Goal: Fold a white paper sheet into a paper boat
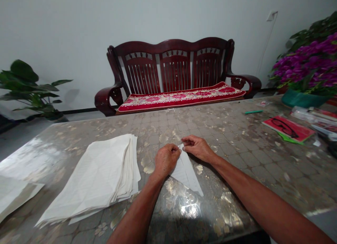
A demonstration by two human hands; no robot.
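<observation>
- Folded lined paper (pixel 186 174) — long axis runs nearward, slightly right, from its far tip.
- Left hand (pixel 166 159) pinches beside that tip; right hand (pixel 199 148), equally close, narrowly curled — grip unclear.

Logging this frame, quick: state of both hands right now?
Left hand: closed, pinching the folded lined paper near its tip.
Right hand: curled at that tip; whether it grips cannot be told.
</observation>
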